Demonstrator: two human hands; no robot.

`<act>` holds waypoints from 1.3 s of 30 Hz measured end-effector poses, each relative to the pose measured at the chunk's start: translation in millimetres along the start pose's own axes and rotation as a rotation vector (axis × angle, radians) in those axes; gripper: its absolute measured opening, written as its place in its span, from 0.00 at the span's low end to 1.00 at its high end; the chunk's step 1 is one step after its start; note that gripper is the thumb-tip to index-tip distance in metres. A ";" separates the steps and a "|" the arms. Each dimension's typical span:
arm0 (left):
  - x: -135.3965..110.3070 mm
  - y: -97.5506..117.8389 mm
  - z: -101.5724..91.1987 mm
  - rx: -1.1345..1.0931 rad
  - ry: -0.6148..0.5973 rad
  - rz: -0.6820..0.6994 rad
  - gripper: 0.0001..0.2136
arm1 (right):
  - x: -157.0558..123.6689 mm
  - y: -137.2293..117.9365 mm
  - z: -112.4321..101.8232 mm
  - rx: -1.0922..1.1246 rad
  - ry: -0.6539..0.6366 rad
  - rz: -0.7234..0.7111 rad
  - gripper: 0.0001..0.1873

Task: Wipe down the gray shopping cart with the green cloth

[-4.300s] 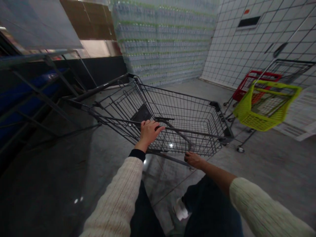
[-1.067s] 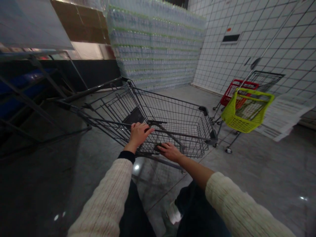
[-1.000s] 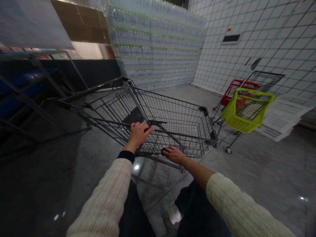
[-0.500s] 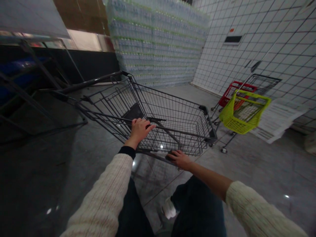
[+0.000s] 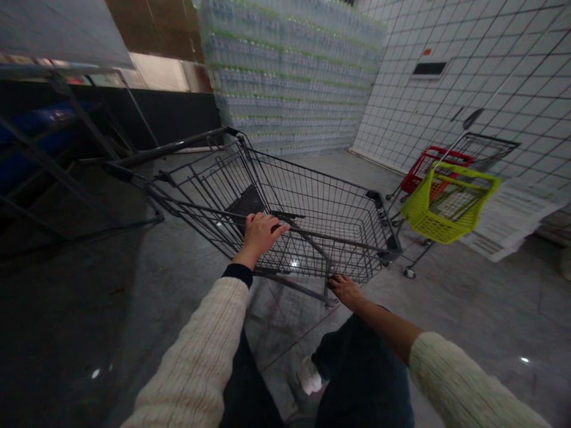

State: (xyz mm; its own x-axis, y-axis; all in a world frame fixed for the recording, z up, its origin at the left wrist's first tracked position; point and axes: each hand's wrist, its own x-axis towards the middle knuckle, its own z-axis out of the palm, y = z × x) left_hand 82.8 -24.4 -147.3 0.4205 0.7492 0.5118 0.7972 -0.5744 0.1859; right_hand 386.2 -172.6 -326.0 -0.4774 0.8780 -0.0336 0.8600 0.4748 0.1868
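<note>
A dark grey wire shopping cart [image 5: 312, 169] stands across in front of me, its handle to the left and its basket bare. My left hand [image 5: 262, 232] is closed over the near top rail of the basket. Lower down and to the right, my right hand [image 5: 347, 290] is at the cart's lower frame, close to an upright strut by the front wheel. Its fingers are curled round a small dark thing, mostly hidden, whose kind I cannot make out.
Behind the cart rises a wrapped stack of bottled water [image 5: 289, 83]. To the right are a yellow-green basket trolley [image 5: 441, 223], a red basket [image 5: 450, 156] and a white printed sheet [image 5: 508, 208]. A metal frame rack [image 5: 75, 134] stands at left.
My right hand has slid right along the cart's lower frame to the strut near the front wheel. My left hand still grips the top rail. The whole view has shifted slightly.
</note>
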 end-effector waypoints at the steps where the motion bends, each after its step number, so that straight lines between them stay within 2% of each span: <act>1: 0.1 -0.1 0.9 -0.003 0.006 -0.001 0.19 | -6.0 1.5 -7.9 -0.006 0.003 0.009 0.13; 3: 0.1 -0.1 2.5 -0.011 0.018 0.002 0.19 | -1.7 -3.2 -34.5 -0.015 0.075 -0.027 0.14; 6: -0.3 0.5 2.7 -0.020 0.024 0.005 0.19 | 37.7 -22.6 -88.2 -0.014 0.309 -0.116 0.17; 9: -0.7 1.8 0.3 -0.019 0.026 0.008 0.18 | 84.5 -38.6 -131.8 -0.020 0.514 -0.055 0.20; 11: -0.8 2.2 -1.7 -0.018 0.029 0.009 0.18 | 100.9 -41.1 -144.6 -0.051 0.588 0.002 0.19; 13: -0.8 2.1 -2.9 -0.023 0.030 0.012 0.17 | 100.4 -37.6 -144.1 -0.083 0.625 0.030 0.17; 15: -1.0 1.6 -3.3 -0.037 0.030 0.017 0.17 | 86.5 -30.8 -135.7 -0.096 0.650 0.061 0.17; 18: -1.4 0.6 -2.6 -0.065 0.033 0.020 0.18 | 54.4 -18.5 -121.7 -0.076 0.655 0.149 0.19; 25: -1.0 0.6 -0.4 -0.067 0.039 0.014 0.18 | -33.1 14.7 -100.5 -0.081 0.563 0.378 0.23; 27: -1.0 1.7 0.1 -0.065 0.046 0.012 0.18 | -55.6 20.1 -94.1 -0.090 0.591 0.466 0.23; 29: -1.1 3.4 0.5 -0.062 0.049 0.014 0.18 | -65.8 17.8 -90.0 -0.077 0.644 0.524 0.23; 32: -1.3 6.2 0.8 -0.050 0.046 0.014 0.18 | -43.7 -3.0 -91.7 -0.020 0.676 0.438 0.22; 35: -1.4 8.2 0.2 -0.039 0.045 0.005 0.18 | 17.7 -32.7 -101.7 0.029 0.636 0.250 0.21; 37: -1.6 8.7 -1.0 -0.036 0.040 0.005 0.18 | 62.2 -46.8 -108.1 0.031 0.548 0.150 0.20; 39: -1.9 8.6 -2.4 -0.038 0.039 0.008 0.18 | 94.8 -52.5 -109.3 0.012 0.444 0.051 0.19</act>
State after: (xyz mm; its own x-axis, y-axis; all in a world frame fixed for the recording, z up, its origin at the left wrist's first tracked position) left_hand 87.8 -31.5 -144.6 0.4092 0.7315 0.5454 0.7763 -0.5932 0.2131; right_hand 276.1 -120.9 -231.7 -0.4627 0.7906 0.4010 0.8855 0.4341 0.1659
